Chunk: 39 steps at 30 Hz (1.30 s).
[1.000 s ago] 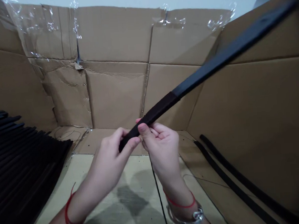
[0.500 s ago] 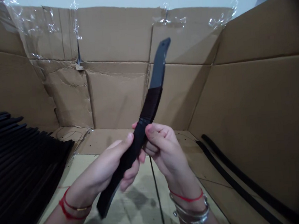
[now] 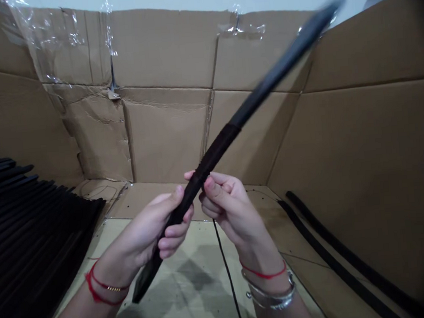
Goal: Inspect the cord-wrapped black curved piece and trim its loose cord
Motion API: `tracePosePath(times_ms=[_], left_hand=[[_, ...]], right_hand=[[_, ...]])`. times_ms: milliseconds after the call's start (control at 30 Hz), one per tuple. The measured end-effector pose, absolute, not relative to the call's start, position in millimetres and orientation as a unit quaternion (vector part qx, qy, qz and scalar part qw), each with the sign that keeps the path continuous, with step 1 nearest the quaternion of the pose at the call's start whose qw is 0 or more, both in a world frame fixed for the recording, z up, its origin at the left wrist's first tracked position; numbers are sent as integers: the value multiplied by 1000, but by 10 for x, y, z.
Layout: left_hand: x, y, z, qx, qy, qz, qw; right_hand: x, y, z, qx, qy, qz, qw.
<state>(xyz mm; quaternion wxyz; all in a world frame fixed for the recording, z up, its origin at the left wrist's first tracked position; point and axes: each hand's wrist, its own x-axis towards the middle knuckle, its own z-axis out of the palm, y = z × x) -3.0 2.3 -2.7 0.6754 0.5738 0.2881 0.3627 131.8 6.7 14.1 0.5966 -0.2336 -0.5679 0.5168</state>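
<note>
I hold a long black strip [image 3: 231,128] slanting from lower left to upper right, its far end blurred by motion. My left hand [image 3: 155,232] is wrapped round its lower part, thumb on top. My right hand [image 3: 225,204] pinches it just above, fingers curled against a ribbed black sleeve on the strip. The strip's lower tip pokes out below my left hand, over the work surface.
A pile of several similar black strips [image 3: 26,227] lies at the left. Two black strips [image 3: 337,262] lie along the right cardboard wall [image 3: 374,166]. Taped cardboard [image 3: 167,108] encloses the back. A thin black cord [image 3: 226,265] runs across the pale surface.
The strip swung from steeply upright to a shallower slant toward the upper right. My left hand stays gripped round its lower part; both hands stayed in place.
</note>
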Motion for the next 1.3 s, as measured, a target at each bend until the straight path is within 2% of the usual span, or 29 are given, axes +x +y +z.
tracePosePath(times_ms=[67, 167, 200, 233, 300, 333, 433, 500, 567, 633, 667, 733, 800, 867, 933, 1033, 1067, 1200, 1233, 1300], left_hand=[[36, -2, -60, 564, 275, 362, 689], [81, -48, -94, 561, 330, 514, 559], [61, -55, -91, 564, 325, 516, 557], [24, -54, -80, 572, 296, 467, 606], [-73, -34, -42, 601, 202, 287, 718], [-117, -20, -22, 605, 180, 257, 732], [-173, 17, 13, 637, 261, 392, 610], [-151, 20, 9, 633, 300, 448, 556], [-104, -2, -7, 616, 271, 388, 629], [-46, -42, -25, 597, 232, 326, 695], [-17, -65, -33, 598, 237, 348, 682], [20, -97, -43, 606, 282, 455, 589], [14, -95, -43, 602, 300, 500, 545], [-31, -55, -39, 605, 254, 425, 624], [-79, 4, -37, 606, 213, 356, 679], [-91, 68, -44, 604, 265, 439, 610], [-77, 78, -48, 592, 279, 458, 602], [17, 85, -87, 553, 220, 333, 731], [42, 86, -104, 556, 220, 336, 728], [77, 87, -137, 577, 262, 435, 640]], right_hand=[[1320, 77, 133, -242, -557, 493, 623], [1313, 66, 128, -260, -527, 450, 673], [1315, 52, 134, -256, -533, 467, 658], [1318, 33, 143, -246, -545, 493, 632], [1324, -11, 166, -231, -559, 518, 605], [1325, -31, 178, -231, -559, 506, 615], [1324, -58, 204, -241, -543, 440, 674], [1331, -52, 211, -239, -559, 464, 644], [1340, -29, 204, -229, -578, 516, 589], [1336, 10, 178, -233, -575, 522, 585], [1327, 33, 160, -241, -564, 498, 614], [1305, 74, 127, -250, -535, 441, 676], [1296, 89, 116, -241, -531, 452, 675], [1309, 73, 132, -222, -551, 505, 627], [1326, 45, 154, -226, -562, 497, 622], [1331, 36, 160, -253, -556, 402, 682], [1329, 44, 155, -256, -560, 401, 679], [1322, 96, 132, -242, -580, 472, 619], [1320, 104, 129, -245, -574, 455, 635], [1316, 106, 131, -254, -554, 400, 685]])
